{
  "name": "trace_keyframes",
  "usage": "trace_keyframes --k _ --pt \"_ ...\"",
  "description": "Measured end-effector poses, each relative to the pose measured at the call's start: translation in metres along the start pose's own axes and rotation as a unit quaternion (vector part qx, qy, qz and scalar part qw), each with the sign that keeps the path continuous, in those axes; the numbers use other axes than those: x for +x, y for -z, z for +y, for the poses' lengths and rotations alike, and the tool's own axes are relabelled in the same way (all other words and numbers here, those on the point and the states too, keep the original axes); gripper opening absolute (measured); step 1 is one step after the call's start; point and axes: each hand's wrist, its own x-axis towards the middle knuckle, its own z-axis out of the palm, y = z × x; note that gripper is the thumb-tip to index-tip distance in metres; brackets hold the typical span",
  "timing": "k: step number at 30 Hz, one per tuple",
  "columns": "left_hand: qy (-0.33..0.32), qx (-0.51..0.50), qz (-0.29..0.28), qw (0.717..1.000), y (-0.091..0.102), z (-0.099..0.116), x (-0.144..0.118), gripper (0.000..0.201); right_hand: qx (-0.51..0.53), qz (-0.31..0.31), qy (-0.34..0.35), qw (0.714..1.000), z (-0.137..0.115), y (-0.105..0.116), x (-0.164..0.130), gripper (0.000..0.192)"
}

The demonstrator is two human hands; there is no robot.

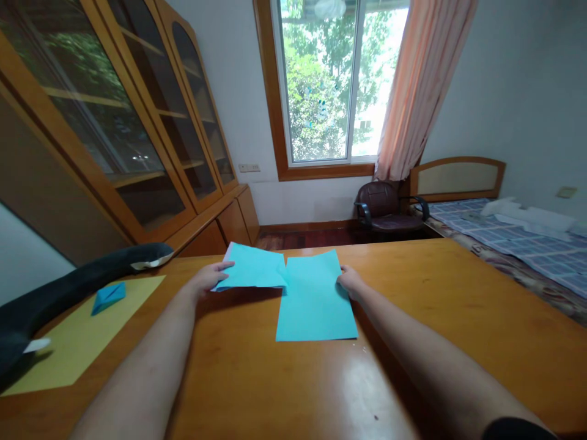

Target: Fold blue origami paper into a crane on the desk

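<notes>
A flat turquoise paper sheet (pixel 316 299) lies on the wooden table (pixel 458 318) in front of me. My right hand (pixel 351 281) presses on its right edge near the far corner. To its left, a second turquoise sheet (pixel 254 269) is lifted slightly off the table, and my left hand (pixel 208 276) grips its left edge. The two sheets meet near the middle, the left one overlapping the flat one's far left corner.
A yellow sheet (pixel 68 342) lies at the table's left with a small folded blue paper shape (pixel 108 296) on it. A dark grey plush-like object (pixel 68 284) rests along the left edge. Beyond the table are a glass-door cabinet (pixel 137 122), a chair (pixel 387 208) and a bed (pixel 527 244).
</notes>
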Motion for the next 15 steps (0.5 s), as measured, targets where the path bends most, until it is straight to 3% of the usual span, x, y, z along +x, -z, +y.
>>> trace_keyframes --k 6,11,15 --pt "-0.04 -0.138 -0.018 0.989 0.014 0.018 -0.014 0.071 0.037 -0.036 0.022 0.998 -0.008 -0.056 0.005 0.037" --pt "-0.047 -0.142 -0.069 0.986 -0.005 0.01 -0.02 0.074 0.084 -0.084 0.042 0.992 -0.018 -0.099 0.001 0.033" --pt "-0.028 -0.115 -0.097 0.988 -0.026 -0.012 -0.02 0.077 0.135 -0.125 0.071 0.98 -0.021 -0.113 -0.003 0.031"
